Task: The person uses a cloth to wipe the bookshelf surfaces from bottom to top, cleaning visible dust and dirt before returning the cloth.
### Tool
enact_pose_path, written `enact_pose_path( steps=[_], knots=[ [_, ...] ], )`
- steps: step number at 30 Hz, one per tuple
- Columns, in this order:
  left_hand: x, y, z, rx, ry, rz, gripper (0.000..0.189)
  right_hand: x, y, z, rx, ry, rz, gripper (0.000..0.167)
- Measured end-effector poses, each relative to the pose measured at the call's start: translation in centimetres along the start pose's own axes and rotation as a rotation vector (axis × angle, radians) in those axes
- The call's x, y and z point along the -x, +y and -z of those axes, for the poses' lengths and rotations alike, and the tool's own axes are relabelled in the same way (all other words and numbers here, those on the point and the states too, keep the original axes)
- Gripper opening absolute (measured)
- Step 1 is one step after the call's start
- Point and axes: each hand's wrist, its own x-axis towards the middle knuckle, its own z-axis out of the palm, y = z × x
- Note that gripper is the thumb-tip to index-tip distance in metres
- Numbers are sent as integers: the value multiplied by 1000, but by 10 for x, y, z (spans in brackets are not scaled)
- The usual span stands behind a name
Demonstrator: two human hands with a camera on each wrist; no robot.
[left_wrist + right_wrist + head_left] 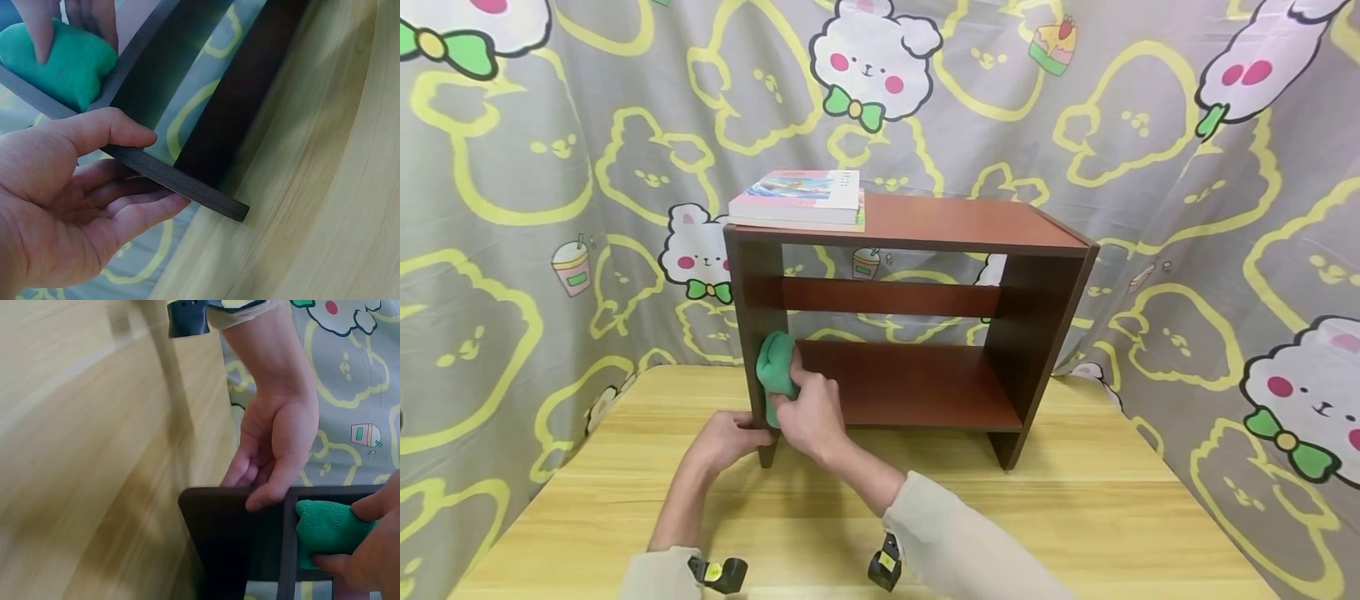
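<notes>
A dark brown wooden shelf [910,383] stands on the table. Low on its left side panel, my left hand [724,442] grips the panel's edge, thumb on the inner face and fingers on the outer face, as the left wrist view shows. My right hand [815,412] holds a folded green cloth [777,364] against the inside of that same panel, just above the lower board. In the right wrist view the cloth [331,531] is pinched between thumb and fingers and lies in the corner by the board. The cloth hides part of the panel.
Two stacked books [797,198] lie on the left end of the shelf's top board [955,221]. The light wood table [1120,500] spreads around the shelf. A patterned grey curtain [647,167] hangs behind and along both sides.
</notes>
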Motion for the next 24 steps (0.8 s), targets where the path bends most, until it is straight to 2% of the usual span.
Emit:
enact_pose_path(
  steps=[2,5,11,17,20,24],
  knots=[
    [0,-1,-1,7,-11,2,22,1,3,7,43,-23,31,53],
    [-1,0,-1,-1,-17,9,25,2,7,21,141,-65,98,62],
    [0,2,2,-30,-13,31,36,7,8,46,357,-119,206,60],
    [0,3,2,-10,-25,39,42,20,28,58,614,-94,309,58],
    [1,3,1,-8,-19,38,41,27,40,58,679,-65,373,50],
    [2,5,2,-3,-16,34,39,35,51,54,701,-70,372,49]
  ],
)
